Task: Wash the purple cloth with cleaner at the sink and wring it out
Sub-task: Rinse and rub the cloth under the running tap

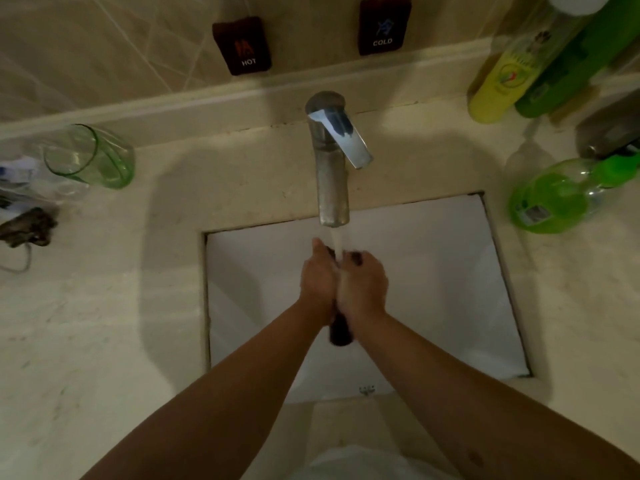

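Over the white sink (450,271), my left hand (317,282) and my right hand (363,285) are pressed together around the purple cloth (341,332). The cloth looks dark and bunched; one end hangs out below my palms and a bit shows between my fingertips. Water runs from the metal faucet (330,174) straight onto the top of my hands. A green cleaner bottle (554,199) lies on its side on the counter to the right of the sink.
A green glass (90,157) lies on the counter at the left, with a dark clip and cord near it. Yellow and green bottles (519,71) stand at the back right. HOT and COLD tags (244,46) hang on the tiled wall.
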